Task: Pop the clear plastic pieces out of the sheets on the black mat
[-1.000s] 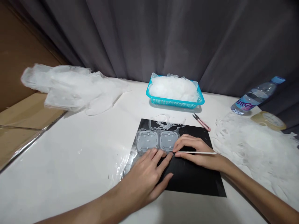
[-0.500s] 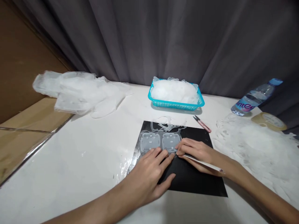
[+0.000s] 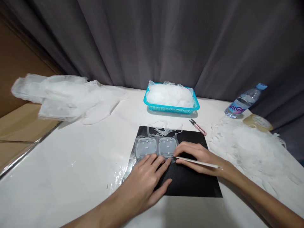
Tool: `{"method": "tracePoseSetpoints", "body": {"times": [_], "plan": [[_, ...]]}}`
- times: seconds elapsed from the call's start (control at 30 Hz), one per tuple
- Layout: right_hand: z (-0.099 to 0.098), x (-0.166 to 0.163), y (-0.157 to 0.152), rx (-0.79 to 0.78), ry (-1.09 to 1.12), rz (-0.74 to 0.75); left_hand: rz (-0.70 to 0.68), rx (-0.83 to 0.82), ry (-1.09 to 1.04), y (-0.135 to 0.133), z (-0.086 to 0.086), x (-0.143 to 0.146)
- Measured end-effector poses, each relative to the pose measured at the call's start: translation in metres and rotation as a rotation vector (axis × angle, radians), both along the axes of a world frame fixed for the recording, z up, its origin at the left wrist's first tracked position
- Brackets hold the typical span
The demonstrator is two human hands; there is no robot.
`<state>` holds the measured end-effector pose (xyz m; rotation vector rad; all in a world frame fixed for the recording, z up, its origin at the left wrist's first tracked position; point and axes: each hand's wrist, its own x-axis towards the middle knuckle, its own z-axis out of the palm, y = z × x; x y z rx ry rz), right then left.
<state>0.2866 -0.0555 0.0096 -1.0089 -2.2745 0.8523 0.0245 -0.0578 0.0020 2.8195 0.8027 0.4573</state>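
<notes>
Two translucent grey moulded plastic pieces (image 3: 146, 148) lie side by side on a black mat (image 3: 192, 186), with thin clear trimmings (image 3: 163, 129) along their far edge. My left hand (image 3: 150, 174) rests with fingers spread, its fingertips at the near edge of the pieces. In my right hand (image 3: 197, 158) a slim white pen-like tool (image 3: 201, 163) is pinched, lying slanted across the hand. Its tip is at the near right corner of the right piece; the fingers hide what exactly it touches.
Behind the mat stands a blue basket (image 3: 171, 109) heaped with white translucent pieces. Pink-handled thread snips (image 3: 199, 127) lie near the mat's far right corner. A water bottle (image 3: 245, 101), a tape roll (image 3: 257, 122) and a pile of clear scraps (image 3: 251, 152) are at right, plastic bags (image 3: 68, 95) at left.
The whole view has shifted, so things appear farther left. My right hand has turned slightly and its tool lies flatter, still by the right piece's near corner. My left hand stays by the pieces.
</notes>
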Motion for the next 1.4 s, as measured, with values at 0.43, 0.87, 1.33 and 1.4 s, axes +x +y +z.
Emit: {"method": "tracePoseSetpoints", "body": {"times": [0.43,0.87,1.33,1.4], "plan": [[-0.015,-0.004,0.002,0.038,0.074,-0.01,-0.025,0.021,0.041,0.0,0.002,0.002],[-0.003,-0.002,0.0,0.271,-0.204,0.056,-0.009,-0.004,0.041,0.0,0.005,0.005],[-0.035,-0.009,-0.002,0.574,-0.283,0.008,-0.032,0.008,0.015,0.001,0.001,0.004],[-0.033,-0.012,-0.002,0.566,-0.257,-0.024,-0.036,-0.004,0.003,0.003,0.003,0.004]]}}
